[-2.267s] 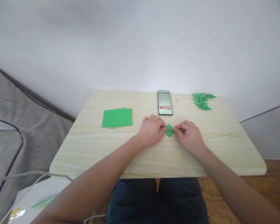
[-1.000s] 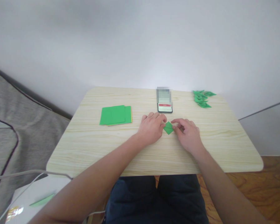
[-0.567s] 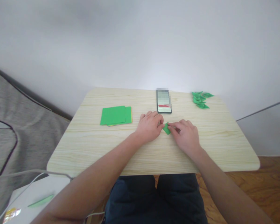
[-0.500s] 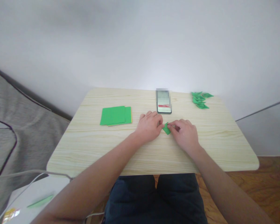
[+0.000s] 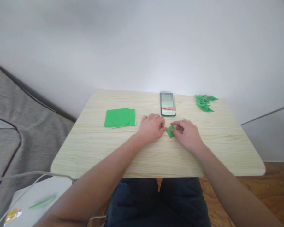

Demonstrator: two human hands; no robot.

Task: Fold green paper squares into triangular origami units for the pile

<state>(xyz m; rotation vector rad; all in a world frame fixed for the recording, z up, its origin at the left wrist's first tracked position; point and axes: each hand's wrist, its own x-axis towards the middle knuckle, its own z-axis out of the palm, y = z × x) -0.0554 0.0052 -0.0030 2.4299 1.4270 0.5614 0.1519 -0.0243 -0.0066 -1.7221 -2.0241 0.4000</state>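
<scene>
A small folded piece of green paper (image 5: 170, 132) lies on the table between my hands, showing a pointed lower corner. My left hand (image 5: 151, 127) rests on the tabletop with its fingers curled; its thumb and fingertip close on the paper's left corner. From the other side, my right hand (image 5: 188, 134) holds the paper's upper right part, with the thumb on it and the index finger just above. The fingers hide part of the folds.
A phone (image 5: 168, 112) lies behind my hands. Left of them is a stack of green paper sheets (image 5: 117, 117). Several folded green paper pieces (image 5: 204, 103) sit at the back right, near the wall. A white surface (image 5: 41, 189) with a green item stands at lower left, with cables above.
The view has shifted slightly. My right index finger has lifted and straightened a little, away from the thumb. My left hand stays at the paper's left corner.
</scene>
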